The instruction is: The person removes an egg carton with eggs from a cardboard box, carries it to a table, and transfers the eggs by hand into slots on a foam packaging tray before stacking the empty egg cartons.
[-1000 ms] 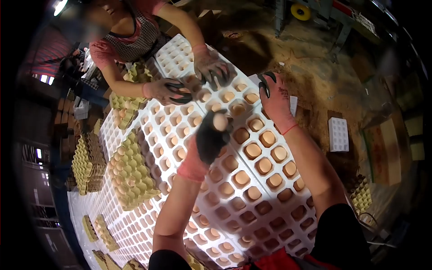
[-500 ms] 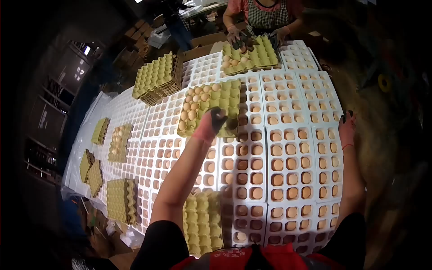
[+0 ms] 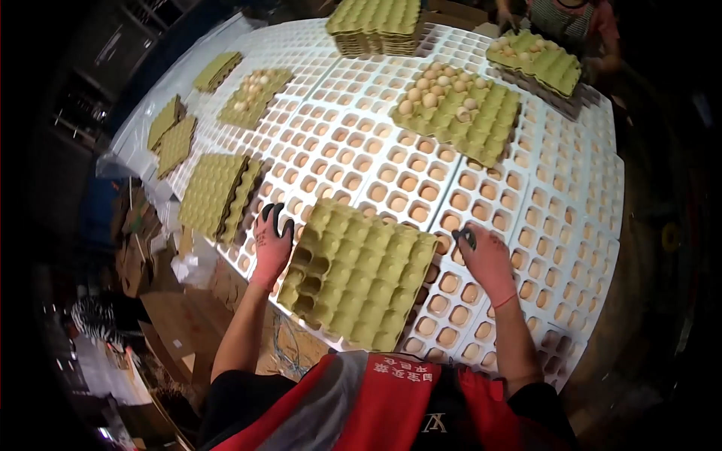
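Note:
Both of my hands wear pink gloves with black fingertips. My left hand point(image 3: 272, 239) has its fingers apart, beside the left edge of an empty yellow-green egg tray point(image 3: 361, 278) close to my body. To the right of that tray, my right hand point(image 3: 485, 259) hovers low over white foam packing point(image 3: 519, 259) with eggs in its square cells. Its fingers are curled together, and whatever is in them, if anything, is hidden. Farther off, a partly filled egg tray point(image 3: 489, 135) lies on the foam, its eggs point(image 3: 432, 86) grouped mostly toward the far left.
A tall stack of egg trays point(image 3: 374, 30) stands at the back. More trays point(image 3: 214, 195) lie along the left, one with several eggs point(image 3: 254, 90). Across the table a person point(image 3: 564, 22) stands behind another tray with eggs point(image 3: 535, 60). Cardboard point(image 3: 180, 323) lies below left.
My view has swung, shifting the table contents. My left hand has left the partly filled tray and come back beside the near one; my right hand has moved from the table's right edge to over the foam.

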`<state>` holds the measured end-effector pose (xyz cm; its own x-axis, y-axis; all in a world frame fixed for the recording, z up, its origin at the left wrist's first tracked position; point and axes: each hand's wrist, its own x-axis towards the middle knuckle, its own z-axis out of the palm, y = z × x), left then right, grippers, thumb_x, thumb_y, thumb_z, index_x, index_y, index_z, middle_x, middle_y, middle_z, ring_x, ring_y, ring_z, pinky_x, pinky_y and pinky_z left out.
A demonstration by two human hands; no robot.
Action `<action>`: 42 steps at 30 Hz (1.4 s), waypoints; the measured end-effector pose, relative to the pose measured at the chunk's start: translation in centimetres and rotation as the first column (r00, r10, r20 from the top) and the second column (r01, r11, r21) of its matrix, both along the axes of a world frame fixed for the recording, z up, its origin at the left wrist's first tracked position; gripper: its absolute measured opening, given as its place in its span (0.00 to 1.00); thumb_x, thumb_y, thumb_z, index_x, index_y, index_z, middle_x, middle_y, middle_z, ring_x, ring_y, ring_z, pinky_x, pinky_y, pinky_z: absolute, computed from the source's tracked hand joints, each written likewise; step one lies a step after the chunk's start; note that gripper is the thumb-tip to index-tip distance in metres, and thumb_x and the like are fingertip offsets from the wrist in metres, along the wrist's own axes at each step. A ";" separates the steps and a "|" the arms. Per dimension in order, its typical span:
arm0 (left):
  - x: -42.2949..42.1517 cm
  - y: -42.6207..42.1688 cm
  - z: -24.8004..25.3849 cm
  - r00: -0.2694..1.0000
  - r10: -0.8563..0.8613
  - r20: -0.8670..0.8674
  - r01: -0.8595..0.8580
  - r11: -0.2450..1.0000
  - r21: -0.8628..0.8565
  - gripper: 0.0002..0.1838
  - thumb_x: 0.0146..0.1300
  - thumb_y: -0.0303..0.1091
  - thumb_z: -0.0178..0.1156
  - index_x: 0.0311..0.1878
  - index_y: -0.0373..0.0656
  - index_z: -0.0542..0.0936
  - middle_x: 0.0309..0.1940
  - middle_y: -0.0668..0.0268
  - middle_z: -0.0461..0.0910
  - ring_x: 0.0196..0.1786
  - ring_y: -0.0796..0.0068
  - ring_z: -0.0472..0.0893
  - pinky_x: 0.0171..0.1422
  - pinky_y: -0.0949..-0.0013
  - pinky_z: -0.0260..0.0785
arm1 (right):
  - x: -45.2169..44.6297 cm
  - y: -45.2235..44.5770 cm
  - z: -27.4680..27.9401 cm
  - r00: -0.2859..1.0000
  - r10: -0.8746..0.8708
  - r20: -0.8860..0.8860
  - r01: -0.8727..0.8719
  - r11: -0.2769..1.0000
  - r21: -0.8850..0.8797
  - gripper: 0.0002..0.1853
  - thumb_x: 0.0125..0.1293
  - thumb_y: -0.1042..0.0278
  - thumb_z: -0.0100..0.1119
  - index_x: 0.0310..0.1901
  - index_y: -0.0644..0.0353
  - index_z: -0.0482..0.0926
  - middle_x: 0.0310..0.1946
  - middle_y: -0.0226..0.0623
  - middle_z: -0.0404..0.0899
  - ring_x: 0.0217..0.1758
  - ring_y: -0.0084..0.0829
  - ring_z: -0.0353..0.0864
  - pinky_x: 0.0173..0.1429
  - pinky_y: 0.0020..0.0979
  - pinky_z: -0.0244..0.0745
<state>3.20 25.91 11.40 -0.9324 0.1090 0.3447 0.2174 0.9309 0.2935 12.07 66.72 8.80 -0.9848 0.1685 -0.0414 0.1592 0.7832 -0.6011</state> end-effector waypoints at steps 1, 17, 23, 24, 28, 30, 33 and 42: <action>3.0 -3.3 -0.8 0.986 0.097 0.137 -0.093 0.995 -0.035 0.19 0.67 0.34 0.60 0.59 0.39 0.77 0.56 0.47 0.75 0.58 0.46 0.74 0.64 0.52 0.67 | 1.2 -1.7 -0.5 0.971 0.091 0.223 -0.093 0.996 0.000 0.20 0.69 0.48 0.56 0.39 0.59 0.81 0.35 0.49 0.84 0.42 0.52 0.83 0.47 0.48 0.77; 6.6 -22.1 3.6 0.983 0.135 0.123 -0.180 0.617 0.766 0.21 0.69 0.22 0.50 0.64 0.34 0.74 0.61 0.53 0.78 0.63 0.68 0.77 0.69 0.68 0.66 | 0.8 -27.3 2.4 0.981 0.085 -0.173 -0.192 0.479 -0.856 0.35 0.68 0.76 0.54 0.75 0.68 0.54 0.70 0.45 0.64 0.72 0.35 0.65 0.75 0.33 0.60; -4.5 -41.2 5.8 0.986 0.165 0.013 -0.111 0.602 0.791 0.19 0.68 0.21 0.50 0.60 0.33 0.77 0.54 0.57 0.83 0.56 0.71 0.80 0.64 0.70 0.70 | -7.6 -44.0 8.1 0.894 0.202 -0.400 -0.446 0.496 -0.745 0.41 0.65 0.70 0.62 0.76 0.65 0.52 0.71 0.51 0.65 0.72 0.40 0.67 0.74 0.33 0.62; -5.9 -43.8 6.1 0.991 0.128 0.022 -0.091 0.564 0.821 0.18 0.69 0.22 0.50 0.60 0.33 0.77 0.53 0.58 0.83 0.54 0.71 0.80 0.62 0.70 0.71 | -9.6 -46.8 7.6 0.887 0.194 -0.418 -0.454 0.530 -0.716 0.42 0.65 0.69 0.62 0.76 0.66 0.51 0.71 0.53 0.64 0.72 0.42 0.67 0.74 0.34 0.62; -12.7 -53.3 5.0 0.962 0.097 0.257 -0.258 0.639 0.725 0.19 0.71 0.31 0.51 0.61 0.36 0.76 0.51 0.58 0.83 0.51 0.70 0.80 0.58 0.68 0.72 | -17.7 -58.6 2.8 0.957 0.145 -0.251 -0.276 0.719 -0.638 0.44 0.66 0.58 0.60 0.76 0.66 0.51 0.71 0.59 0.64 0.73 0.51 0.66 0.75 0.38 0.61; -18.0 -59.4 -3.0 0.966 0.069 0.251 -0.188 0.850 0.491 0.20 0.72 0.33 0.51 0.63 0.37 0.74 0.53 0.59 0.82 0.53 0.69 0.79 0.60 0.65 0.70 | -19.3 -62.5 0.4 0.983 0.141 -0.121 -0.175 0.922 -0.344 0.38 0.68 0.58 0.55 0.74 0.67 0.54 0.70 0.65 0.60 0.74 0.61 0.60 0.75 0.46 0.58; -18.9 -59.1 -3.2 0.814 -0.183 0.552 -0.283 0.704 0.651 0.22 0.71 0.33 0.51 0.65 0.36 0.71 0.57 0.50 0.79 0.61 0.55 0.78 0.65 0.59 0.68 | -18.0 -66.5 -1.9 0.982 -0.127 -0.141 0.066 0.926 -0.372 0.31 0.72 0.61 0.47 0.71 0.69 0.59 0.70 0.60 0.62 0.72 0.59 0.62 0.74 0.46 0.59; -16.5 -55.6 9.9 0.973 -0.158 0.165 0.038 0.823 0.567 0.28 0.68 0.28 0.53 0.71 0.34 0.65 0.64 0.45 0.73 0.67 0.48 0.73 0.69 0.57 0.66 | -16.6 -64.6 5.8 0.928 -0.332 -0.167 0.039 0.535 -0.844 0.33 0.70 0.71 0.52 0.74 0.70 0.57 0.70 0.46 0.66 0.72 0.35 0.64 0.75 0.32 0.58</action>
<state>-13.27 -29.68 21.34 -0.9813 0.0495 0.1861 0.1806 0.5718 0.8002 -4.49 2.09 14.57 -0.9231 0.3846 0.0012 -0.0435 -0.1015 -0.9939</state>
